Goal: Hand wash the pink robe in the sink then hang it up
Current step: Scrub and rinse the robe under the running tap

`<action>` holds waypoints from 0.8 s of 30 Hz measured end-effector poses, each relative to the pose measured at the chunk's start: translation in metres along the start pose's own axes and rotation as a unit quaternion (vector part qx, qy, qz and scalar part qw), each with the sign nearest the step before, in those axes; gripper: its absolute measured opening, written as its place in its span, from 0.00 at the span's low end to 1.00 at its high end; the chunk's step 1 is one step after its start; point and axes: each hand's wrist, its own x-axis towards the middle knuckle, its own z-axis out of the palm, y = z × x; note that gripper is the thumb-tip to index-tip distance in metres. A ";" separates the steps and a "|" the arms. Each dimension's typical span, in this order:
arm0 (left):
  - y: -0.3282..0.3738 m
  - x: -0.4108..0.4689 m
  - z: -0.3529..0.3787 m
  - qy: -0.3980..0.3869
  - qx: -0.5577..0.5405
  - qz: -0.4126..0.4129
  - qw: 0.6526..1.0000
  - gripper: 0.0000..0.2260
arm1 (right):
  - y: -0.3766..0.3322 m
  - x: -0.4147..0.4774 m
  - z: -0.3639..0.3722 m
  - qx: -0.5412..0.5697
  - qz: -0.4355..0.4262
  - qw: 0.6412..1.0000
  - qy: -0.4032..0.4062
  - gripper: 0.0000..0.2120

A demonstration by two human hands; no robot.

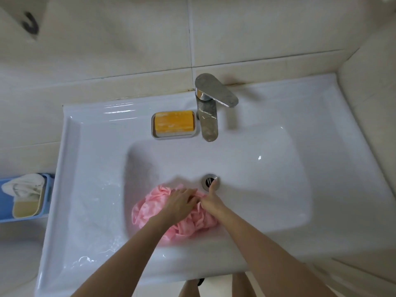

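- Two bare forearms are reached in over the front rim of the sink (90, 168). The left hand (182, 202) is laid fairly flat on the pink robe (150, 207). The right hand (211, 201), touching the left, appears clamped on a fold.
- The robe is bunched in the basin's near-left part.
- Scrubbing is judged to be in hand; rinsing under the tap (206, 125) and wringing are called for next.
- No clear heading can be read from the wad; its long axis is set roughly left to right.
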 end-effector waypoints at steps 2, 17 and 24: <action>0.014 -0.003 -0.024 0.144 -0.044 -0.003 0.989 0.15 | -0.003 0.007 -0.002 -0.005 0.007 1.000 0.008 0.41; 0.087 0.063 -0.186 0.340 0.297 0.290 0.844 0.24 | 0.011 -0.004 -0.002 -0.007 -0.055 0.998 0.029 0.44; 0.062 0.019 -0.111 0.518 -0.099 0.132 0.839 0.11 | -0.054 -0.079 -0.146 0.281 -0.245 0.908 0.188 0.08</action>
